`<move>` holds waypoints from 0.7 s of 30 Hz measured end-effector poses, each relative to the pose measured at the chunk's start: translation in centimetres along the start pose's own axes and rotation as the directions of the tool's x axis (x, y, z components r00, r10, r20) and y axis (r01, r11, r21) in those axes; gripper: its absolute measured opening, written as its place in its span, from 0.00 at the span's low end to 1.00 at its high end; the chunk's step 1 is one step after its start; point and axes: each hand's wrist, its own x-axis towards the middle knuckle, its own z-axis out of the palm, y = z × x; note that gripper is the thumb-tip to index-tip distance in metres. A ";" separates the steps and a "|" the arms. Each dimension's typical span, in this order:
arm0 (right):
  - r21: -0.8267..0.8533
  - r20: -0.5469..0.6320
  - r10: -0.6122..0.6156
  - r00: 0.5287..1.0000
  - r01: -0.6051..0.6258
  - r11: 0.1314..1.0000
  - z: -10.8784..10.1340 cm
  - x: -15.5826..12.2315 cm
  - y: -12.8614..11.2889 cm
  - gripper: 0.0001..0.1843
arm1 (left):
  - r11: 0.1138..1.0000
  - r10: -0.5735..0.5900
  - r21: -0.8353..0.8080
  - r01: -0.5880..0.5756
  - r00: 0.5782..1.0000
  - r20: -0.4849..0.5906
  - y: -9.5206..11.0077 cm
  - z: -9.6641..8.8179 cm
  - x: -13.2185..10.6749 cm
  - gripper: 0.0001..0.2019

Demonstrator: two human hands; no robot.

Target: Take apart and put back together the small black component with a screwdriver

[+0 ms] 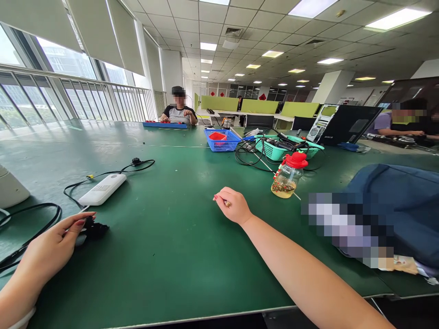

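At the near left, my left hand (51, 249) is closed, thumb and forefinger pinching a dark black object (96, 230). That object looks bunched and soft at its right end, and my fingers partly hide it. My right hand (235, 205) is closed above the middle of the green table (164, 265). A small brass-coloured round tip (227, 203) pokes out of this fist, and the rest of it is hidden in the palm. Beyond my left hand lies a white power strip (103, 189) with a black cable (146, 164).
A glass jar (285, 180) with a red lid stands right of centre. Behind it are a teal basket (270, 151) of cables and a blue basket (222, 145) with a red tray. A navy bag (398, 201) lies at right. A person (178, 112) sits across.
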 end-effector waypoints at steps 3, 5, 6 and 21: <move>-0.017 0.016 0.009 1.000 -0.009 1.000 0.0 0.0 0.0 0.17 | 0.998 -0.059 0.017 0.059 0.997 0.059 0.2 -0.1 -0.1 0.28; -0.020 0.022 0.012 1.000 -0.012 1.000 -0.1 0.0 0.0 0.17 | 0.996 -0.074 0.046 0.071 0.995 0.065 0.6 -0.3 -0.3 0.27; -0.019 0.021 0.012 1.000 -0.012 1.000 -0.1 0.0 -0.1 0.17 | 0.995 -0.082 0.062 0.078 0.994 0.070 0.9 -0.4 -0.3 0.27; -0.002 0.015 0.010 1.000 -0.010 1.000 -0.3 0.1 -0.1 0.16 | 0.992 0.100 0.061 -0.110 0.985 0.143 1.1 0.1 0.1 0.24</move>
